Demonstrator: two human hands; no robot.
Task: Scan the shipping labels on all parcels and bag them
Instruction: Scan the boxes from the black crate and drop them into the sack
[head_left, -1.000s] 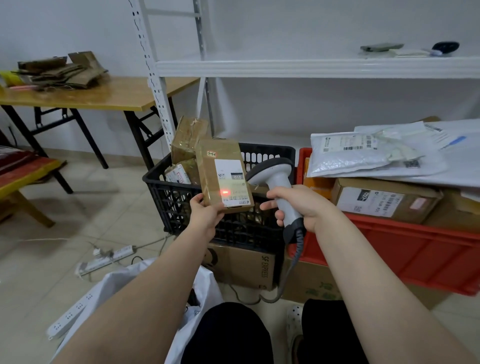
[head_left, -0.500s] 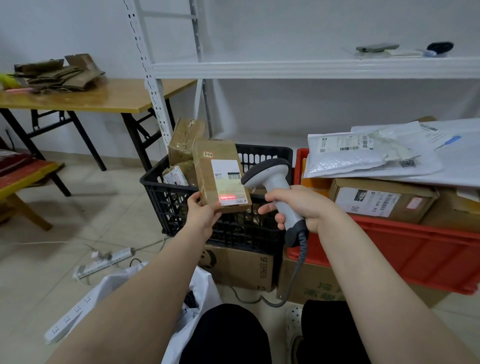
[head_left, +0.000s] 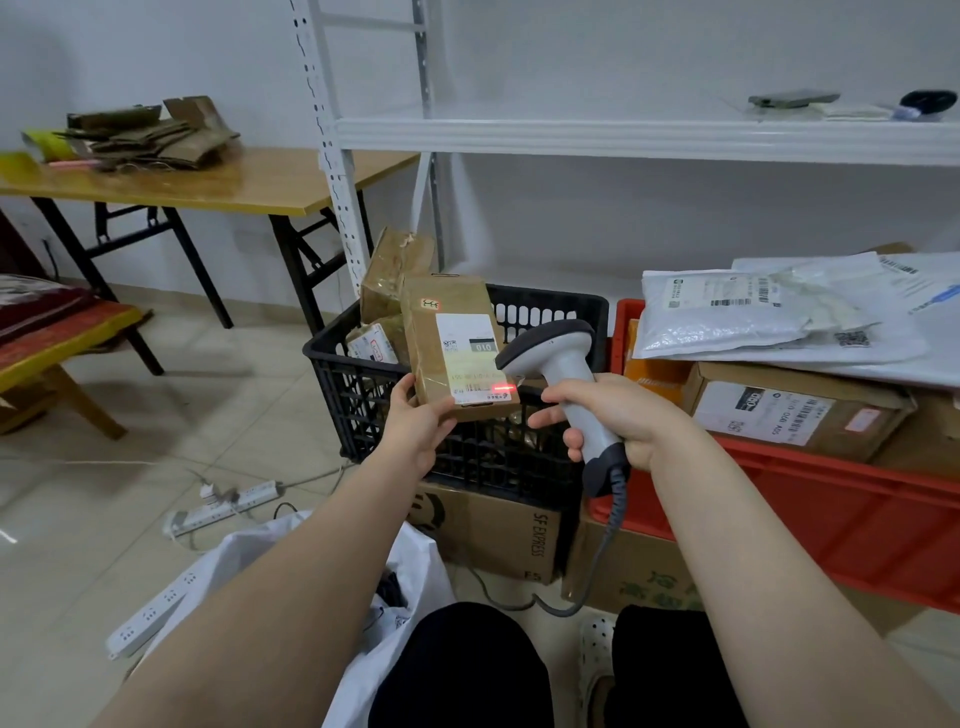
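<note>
My left hand (head_left: 415, 423) grips the bottom edge of a small brown cardboard parcel (head_left: 449, 332), held upright with its white shipping label (head_left: 470, 358) facing me. My right hand (head_left: 618, 410) is wrapped round the handle of a grey-and-white barcode scanner (head_left: 558, 358) aimed at the parcel. The scanner's red line falls on the barcode at the label's lower right. A white plastic bag (head_left: 410, 577) lies open on the floor below my left arm. More brown parcels (head_left: 395, 270) stand in a black crate (head_left: 467, 447) behind the held one.
A red bin (head_left: 857, 525) on the right holds a labelled box (head_left: 789, 410) and white mailers (head_left: 727, 317). Cardboard boxes (head_left: 498, 530) sit under the crates. Power strips (head_left: 228, 506) lie on the tiled floor at left. A wooden table (head_left: 208, 179) and white shelving (head_left: 623, 137) stand behind.
The red scan line has slid from the label's left part to its lower right edge, and the scanner has come a little closer to the parcel.
</note>
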